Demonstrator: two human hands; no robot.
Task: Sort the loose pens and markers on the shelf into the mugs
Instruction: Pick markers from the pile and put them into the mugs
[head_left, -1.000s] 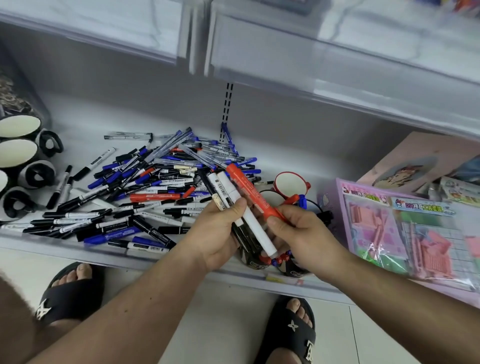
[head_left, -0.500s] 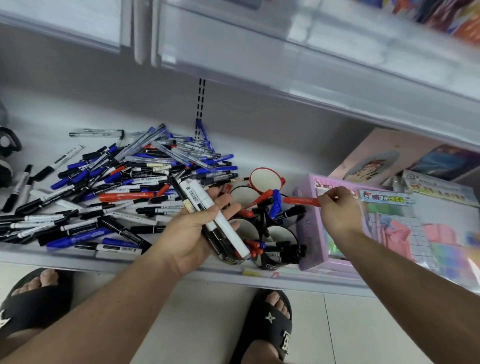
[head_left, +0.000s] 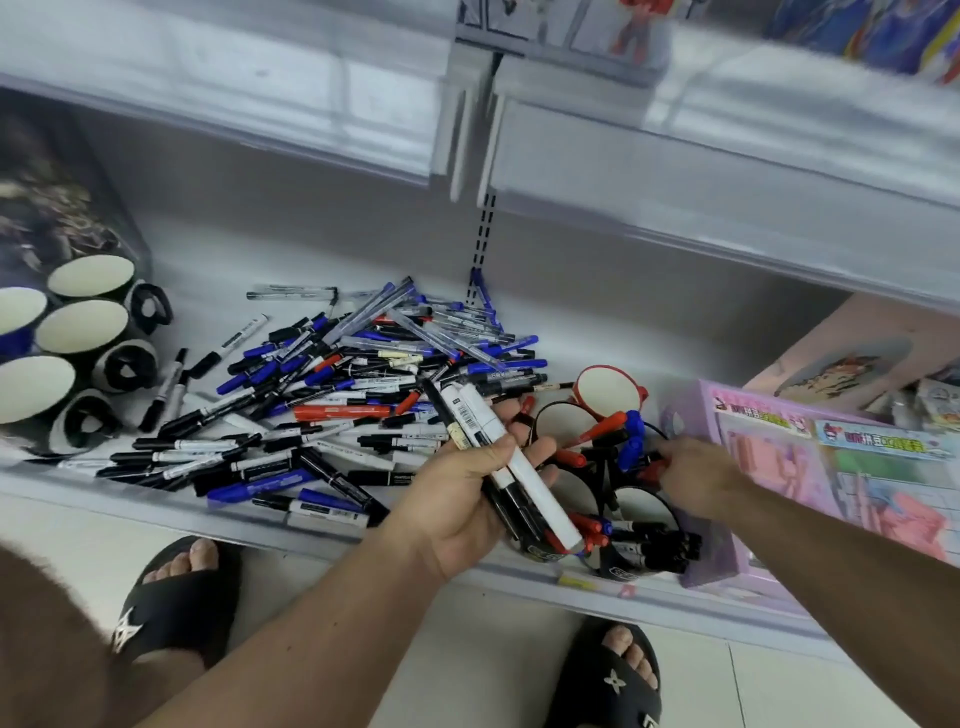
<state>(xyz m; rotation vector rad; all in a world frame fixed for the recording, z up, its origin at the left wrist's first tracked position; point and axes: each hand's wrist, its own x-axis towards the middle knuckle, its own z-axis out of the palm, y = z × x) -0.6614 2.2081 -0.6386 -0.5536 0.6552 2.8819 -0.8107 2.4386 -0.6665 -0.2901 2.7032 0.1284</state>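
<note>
The left hand (head_left: 467, 499) is curled around a small bundle of markers (head_left: 498, 467): two white-barrelled ones on top and, as far as I can count, two or three black ones under them. Just to its right, the right hand (head_left: 696, 480) reaches into the cluster of black-rimmed mugs (head_left: 566, 415) with fingers bent at the red and blue caps; whether it pinches a marker I cannot tell. The step looks like dropping markers one by one into mugs by colour. Next, the right hand must come back to the bundle and draw off one marker.

I count about four dark mugs by that hand, plus one red-rimmed mug (head_left: 605, 389) just beyond. Left of the left hand lies the big loose heap of black, blue and red pens (head_left: 337, 395), too many to count. Far left stand five empty cream-lined mugs (head_left: 83, 325).
</note>
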